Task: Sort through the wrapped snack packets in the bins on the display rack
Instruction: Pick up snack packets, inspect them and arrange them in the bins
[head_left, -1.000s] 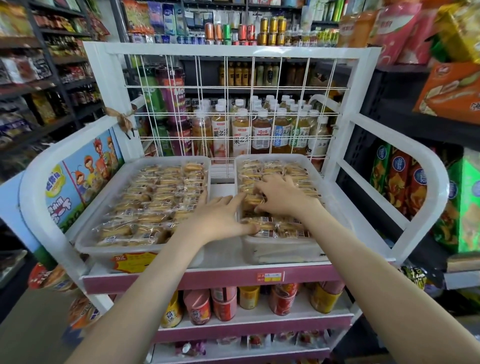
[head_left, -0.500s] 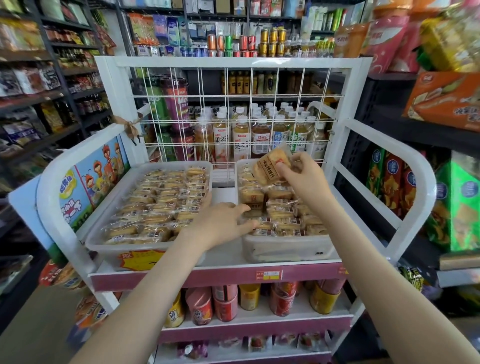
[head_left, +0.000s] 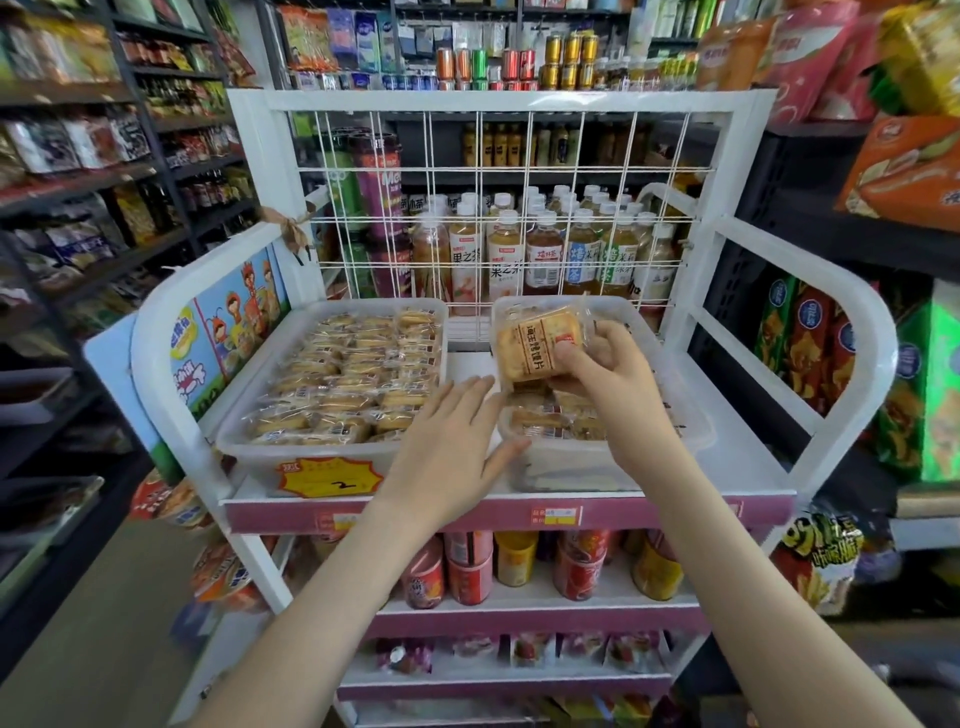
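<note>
1. Fingers (head_left: 605, 338) and thumb of your right hand (head_left: 605, 374) pinch one wrapped snack packet (head_left: 537, 345), with the thumb lying across its lower right corner.
2. You hold that packet upright above the right bin (head_left: 571, 470), its printed face turned toward you, lifted off the loose packets (head_left: 545, 421) below it.
3. Your left hand (head_left: 452, 441) lies flat, fingers straight and close together, holding nothing. It sits over the gap between the two bins, and its thumb touches the right bin's near left corner.
4. Beside it, the left bin (head_left: 249, 452) is filled with neat rows of packets (head_left: 353, 384), and a yellow price tag (head_left: 330, 475) is stuck on its front wall.
5. Both bins sit side by side on the top shelf of the white display rack (head_left: 498, 98). Bottles (head_left: 540, 254) stand behind its wire grid, and cans (head_left: 517, 561) line the shelf below.
</note>
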